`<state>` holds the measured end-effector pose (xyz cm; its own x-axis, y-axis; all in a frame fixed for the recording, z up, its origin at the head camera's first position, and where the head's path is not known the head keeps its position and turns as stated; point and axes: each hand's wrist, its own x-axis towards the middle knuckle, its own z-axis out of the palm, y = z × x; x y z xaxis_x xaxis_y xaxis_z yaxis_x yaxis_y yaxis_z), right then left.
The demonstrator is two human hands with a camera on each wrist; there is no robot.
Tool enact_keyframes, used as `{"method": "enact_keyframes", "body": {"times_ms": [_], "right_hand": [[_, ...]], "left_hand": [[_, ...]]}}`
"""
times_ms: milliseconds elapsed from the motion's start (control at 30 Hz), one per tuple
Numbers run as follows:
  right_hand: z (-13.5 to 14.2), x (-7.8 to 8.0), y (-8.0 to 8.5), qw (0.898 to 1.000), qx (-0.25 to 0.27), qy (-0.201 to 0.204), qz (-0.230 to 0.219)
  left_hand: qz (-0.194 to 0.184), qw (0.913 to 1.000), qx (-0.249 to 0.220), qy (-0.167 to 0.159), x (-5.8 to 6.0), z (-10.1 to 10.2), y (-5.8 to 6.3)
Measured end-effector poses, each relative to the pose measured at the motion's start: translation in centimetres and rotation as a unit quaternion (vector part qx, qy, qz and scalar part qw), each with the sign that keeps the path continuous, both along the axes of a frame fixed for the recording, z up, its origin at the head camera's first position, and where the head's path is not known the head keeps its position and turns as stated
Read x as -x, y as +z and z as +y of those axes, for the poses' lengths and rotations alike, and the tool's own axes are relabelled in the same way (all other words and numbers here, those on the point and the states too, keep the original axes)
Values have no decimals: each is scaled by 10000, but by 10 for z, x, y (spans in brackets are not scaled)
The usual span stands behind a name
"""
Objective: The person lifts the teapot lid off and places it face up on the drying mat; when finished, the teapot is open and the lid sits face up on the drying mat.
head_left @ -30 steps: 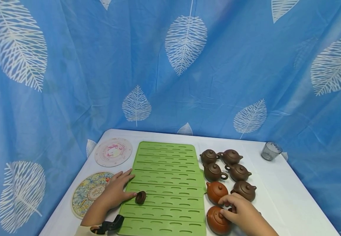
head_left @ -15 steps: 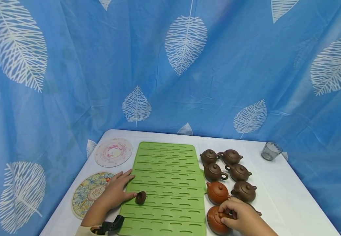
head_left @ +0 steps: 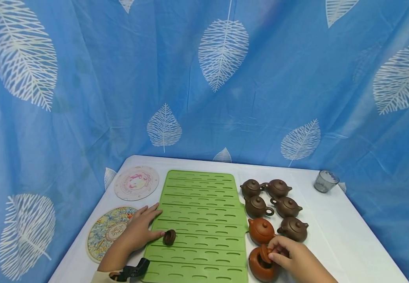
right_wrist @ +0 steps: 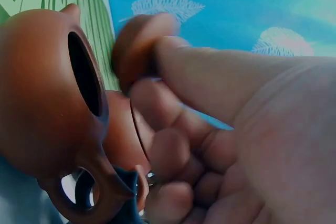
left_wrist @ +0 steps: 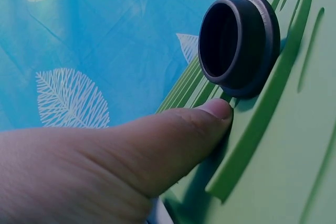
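Note:
My right hand pinches a reddish-brown teapot lid between thumb and fingers. The lid is tilted above its reddish-brown teapot, whose dark mouth shows uncovered in the right wrist view. Behind that pot stands a second reddish-brown teapot with its lid on. My left hand rests at the left edge of a green ridged mat, fingers spread. Close by its thumb tip, a dark brown lid stands on its side on the mat; whether they touch I cannot tell.
Several dark brown lidded teapots stand together right of the mat. A clear glass is at the back right. Left of the mat lie a pink-patterned round mat and a yellow-blue patterned round mat. Blue curtains surround the white table.
The right hand has raised the reddish-brown lid off its teapot and tilted it, uncovering the mouth. My left hand and the dark brown lid have stayed in place.

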<state>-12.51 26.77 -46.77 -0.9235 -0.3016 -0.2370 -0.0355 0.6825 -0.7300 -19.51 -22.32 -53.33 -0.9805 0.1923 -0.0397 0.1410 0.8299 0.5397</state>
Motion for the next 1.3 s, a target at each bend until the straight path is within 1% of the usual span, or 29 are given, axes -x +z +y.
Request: {"method": "enact_keyframes", "body": {"times_ms": [67,133,200,300,400,467,533,700,833,933,1033,1100,1200,1300], "right_hand": [[0,-1,1,9988,363,-255,-188],[0,-1,0,9948,733,-555,-429],[-2,-1,-1,9880,1163,-791,-642],[-5,-1,-4,9763,1729,-1033,-798],[-9,-1,-7,9648,2218,-1132,-843],[-11,-2,-9,9599,2397,-1185,-841],[-12,-2,-11,9572,2550,-1125,-776],[-20,-2,-12,9503,2739,-1288,-735],[-32,0,-10,9375,3100,-1352,-823],[-44,1,-10,9269,3459,-1296,-662],[-60,3,-9,9169,3674,-1492,-443],[-70,5,-9,9105,3754,-1691,-393],[-85,8,-8,9004,3898,-1865,-504],[-98,10,-8,8945,4003,-1867,-695]], "left_hand": [[0,10000,-6,6,0,0,0],[13,10000,-11,6,0,0,0],[10,10000,-23,6,0,0,0],[18,10000,-35,-2,0,1,1],[34,10000,-21,-20,0,2,1],[22,10000,-15,-17,0,2,1],[7,10000,-6,-12,0,3,1],[0,10000,6,27,-2,2,2],[14,10000,16,33,-2,1,1],[7,10000,1,35,-2,2,1],[21,10000,-30,18,-3,3,4],[29,10000,-34,3,-3,3,5],[45,10000,-40,-11,-4,3,6],[19,10000,-48,16,-4,3,5]]}}
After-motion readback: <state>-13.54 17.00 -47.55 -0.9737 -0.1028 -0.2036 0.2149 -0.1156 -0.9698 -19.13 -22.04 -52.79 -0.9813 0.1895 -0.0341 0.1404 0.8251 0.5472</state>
